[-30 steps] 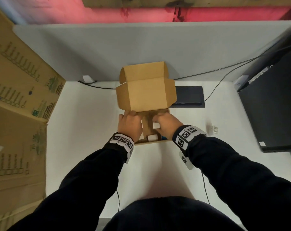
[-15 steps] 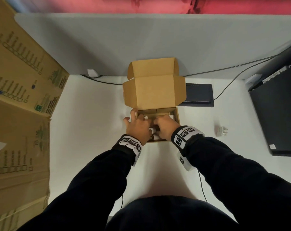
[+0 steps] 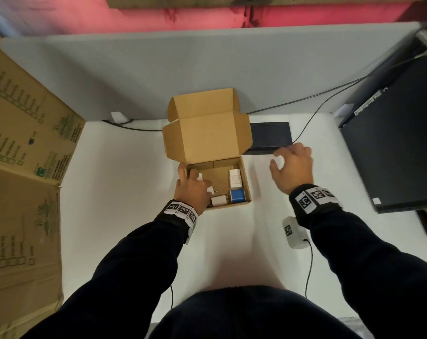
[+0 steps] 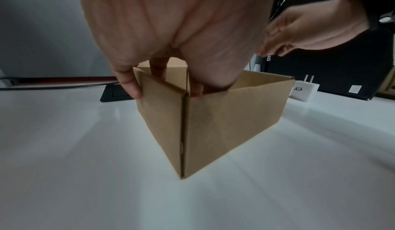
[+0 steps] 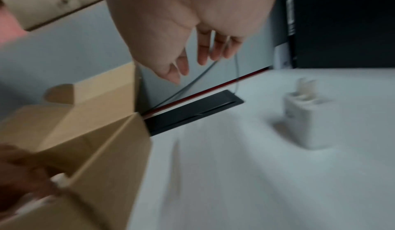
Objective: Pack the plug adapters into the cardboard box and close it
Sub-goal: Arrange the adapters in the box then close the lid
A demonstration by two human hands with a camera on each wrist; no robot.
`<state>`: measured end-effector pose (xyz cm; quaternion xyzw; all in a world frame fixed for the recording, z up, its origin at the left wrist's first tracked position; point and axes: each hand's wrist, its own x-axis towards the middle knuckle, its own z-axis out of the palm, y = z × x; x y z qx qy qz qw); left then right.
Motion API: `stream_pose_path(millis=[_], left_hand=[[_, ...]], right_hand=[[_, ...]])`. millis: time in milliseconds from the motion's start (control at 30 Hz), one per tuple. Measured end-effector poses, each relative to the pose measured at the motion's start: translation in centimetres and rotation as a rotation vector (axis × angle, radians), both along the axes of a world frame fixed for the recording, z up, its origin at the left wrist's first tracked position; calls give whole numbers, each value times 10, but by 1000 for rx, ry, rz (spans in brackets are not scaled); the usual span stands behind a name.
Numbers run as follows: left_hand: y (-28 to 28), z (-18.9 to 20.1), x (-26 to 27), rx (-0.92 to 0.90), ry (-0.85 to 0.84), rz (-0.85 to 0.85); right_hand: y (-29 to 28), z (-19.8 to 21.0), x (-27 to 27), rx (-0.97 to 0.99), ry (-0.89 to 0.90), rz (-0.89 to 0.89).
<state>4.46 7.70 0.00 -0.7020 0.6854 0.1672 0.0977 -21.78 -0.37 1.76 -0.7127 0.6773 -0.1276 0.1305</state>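
Observation:
The cardboard box (image 3: 246, 184) stands open mid-table, its lid (image 3: 207, 135) upright at the back. Inside lie a white adapter (image 3: 235, 178), a blue adapter (image 3: 236, 196) and a white pronged adapter (image 3: 219, 200); another is partly hidden under my left hand (image 3: 188, 174). That hand grips the box's left wall, one finger outside and the others inside (image 4: 162, 85). My right hand (image 3: 284, 157) hovers empty to the right of the box, fingers spread (image 5: 192, 64). One white adapter (image 5: 307, 115) stands on the table beyond it, also visible in the left wrist view as adapter (image 4: 304, 90).
A flat black device (image 3: 269, 138) lies behind the box to the right, with cables running to a black computer case (image 3: 390, 148). A large cardboard sheet (image 3: 24, 167) leans at the left. A grey partition (image 3: 207, 69) closes the back.
My right hand has come out of the box and swung right, empty. The left hand has stayed at the box's left wall.

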Motion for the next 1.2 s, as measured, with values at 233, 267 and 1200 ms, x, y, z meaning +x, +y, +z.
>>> stream_pose_path(millis=[233, 267, 1200], left_hand=[[-3, 2, -2, 57, -72, -29], [-2, 1, -2, 54, -73, -29], [3, -19, 4, -106, 66, 27]], right_hand=[[21, -16, -55, 583, 293, -345], [25, -21, -57, 581, 227, -332], [19, -26, 130, 452, -130, 129]])
